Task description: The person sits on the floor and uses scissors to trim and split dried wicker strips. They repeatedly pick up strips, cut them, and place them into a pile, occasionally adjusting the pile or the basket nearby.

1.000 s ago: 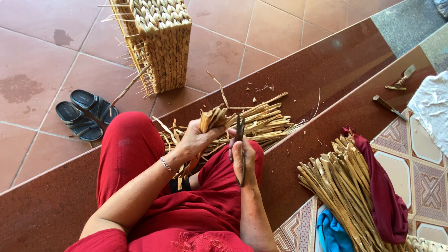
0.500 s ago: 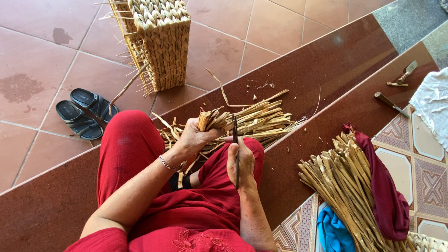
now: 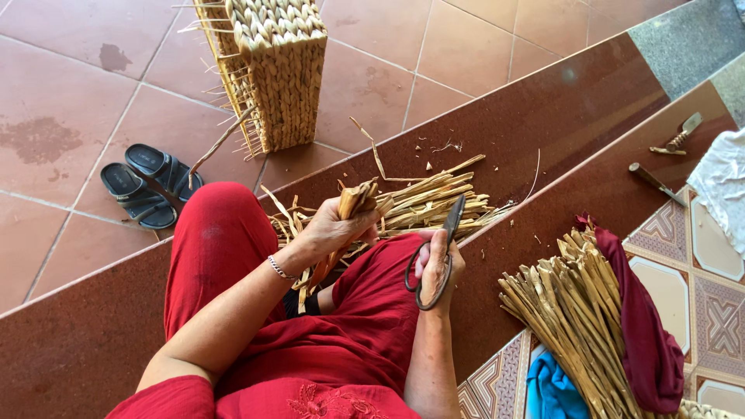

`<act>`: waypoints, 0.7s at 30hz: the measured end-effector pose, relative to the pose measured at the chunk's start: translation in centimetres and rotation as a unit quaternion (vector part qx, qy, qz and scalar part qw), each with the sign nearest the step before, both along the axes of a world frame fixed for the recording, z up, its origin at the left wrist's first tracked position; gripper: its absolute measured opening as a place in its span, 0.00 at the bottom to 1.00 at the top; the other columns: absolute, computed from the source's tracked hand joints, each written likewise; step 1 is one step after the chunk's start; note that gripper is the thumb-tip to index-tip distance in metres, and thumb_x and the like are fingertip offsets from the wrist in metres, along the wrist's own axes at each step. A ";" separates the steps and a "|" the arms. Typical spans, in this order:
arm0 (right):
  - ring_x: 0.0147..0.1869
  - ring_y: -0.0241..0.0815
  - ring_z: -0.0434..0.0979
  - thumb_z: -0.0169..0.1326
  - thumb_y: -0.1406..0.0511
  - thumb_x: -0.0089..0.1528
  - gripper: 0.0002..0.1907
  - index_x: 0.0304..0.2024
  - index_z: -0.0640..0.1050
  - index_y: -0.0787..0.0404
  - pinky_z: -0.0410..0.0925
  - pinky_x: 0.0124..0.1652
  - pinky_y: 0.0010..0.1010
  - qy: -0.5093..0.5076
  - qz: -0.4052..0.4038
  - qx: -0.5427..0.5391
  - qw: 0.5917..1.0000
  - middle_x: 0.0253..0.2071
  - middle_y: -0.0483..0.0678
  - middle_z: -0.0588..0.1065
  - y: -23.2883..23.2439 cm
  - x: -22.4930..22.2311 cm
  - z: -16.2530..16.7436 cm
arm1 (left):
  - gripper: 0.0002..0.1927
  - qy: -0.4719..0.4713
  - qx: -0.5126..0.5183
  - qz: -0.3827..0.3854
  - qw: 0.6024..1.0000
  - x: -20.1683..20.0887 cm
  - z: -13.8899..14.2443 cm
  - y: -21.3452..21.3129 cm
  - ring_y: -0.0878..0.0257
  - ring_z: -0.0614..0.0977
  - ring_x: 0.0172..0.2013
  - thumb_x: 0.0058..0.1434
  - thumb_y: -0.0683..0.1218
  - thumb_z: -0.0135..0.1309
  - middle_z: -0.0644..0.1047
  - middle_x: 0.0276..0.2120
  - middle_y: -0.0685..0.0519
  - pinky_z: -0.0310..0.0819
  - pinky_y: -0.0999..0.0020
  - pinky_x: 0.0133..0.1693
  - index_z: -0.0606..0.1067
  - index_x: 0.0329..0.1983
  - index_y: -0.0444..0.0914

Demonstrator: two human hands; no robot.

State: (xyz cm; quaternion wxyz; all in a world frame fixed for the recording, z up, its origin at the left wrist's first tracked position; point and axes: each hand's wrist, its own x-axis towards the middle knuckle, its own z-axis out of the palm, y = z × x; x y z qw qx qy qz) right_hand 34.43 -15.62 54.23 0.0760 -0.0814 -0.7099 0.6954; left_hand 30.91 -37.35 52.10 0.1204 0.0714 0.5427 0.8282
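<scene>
The left hand [image 3: 330, 229] has its fingers clenched around a bunch of dried straw strips [image 3: 353, 203] above the red-clothed lap; the right hand [image 3: 438, 264], fingers through the handles, grips dark scissors [image 3: 438, 248], blades closed, pointing toward the straw pile [image 3: 434, 202] on the step

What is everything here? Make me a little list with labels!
left hand: grips a bunch of dried stalks
right hand: holds scissors, blades pointing up
pile: loose stalks on the step past the knees
bundle: stalks at the right, with a dark red cloth
basket: woven, on the tile floor
sandals: dark pair, left of the knee
</scene>
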 end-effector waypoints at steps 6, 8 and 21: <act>0.20 0.27 0.63 0.58 0.45 0.60 0.31 0.51 0.75 0.62 0.60 0.19 0.21 0.011 -0.017 0.276 0.961 0.21 0.35 0.65 2.2 0.8 -0.2 | 0.09 0.145 -0.025 0.053 0.988 -0.2 -1.2 1.3 0.72 0.73 0.41 0.73 0.44 0.60 0.73 0.39 0.58 0.73 0.74 0.45 0.72 0.48 0.36; 0.25 0.26 0.66 0.64 0.46 0.56 0.33 0.53 0.76 0.61 0.62 0.22 0.19 -0.008 -0.041 0.307 0.951 0.24 0.36 0.68 3.5 1.6 -0.6 | 0.14 0.153 -0.089 0.049 0.983 0.1 -0.8 0.7 0.71 0.75 0.43 0.70 0.45 0.58 0.75 0.42 0.57 0.73 0.73 0.47 0.71 0.56 0.37; 0.26 0.24 0.67 0.65 0.53 0.62 0.22 0.49 0.77 0.62 0.65 0.24 0.17 0.190 0.039 0.093 0.977 0.27 0.36 0.69 -0.1 3.8 -1.7 | 0.32 0.271 -0.367 0.180 0.872 1.5 -0.1 4.6 0.41 0.79 0.54 0.70 0.45 0.56 0.73 0.56 0.35 0.76 0.54 0.51 0.55 0.70 0.35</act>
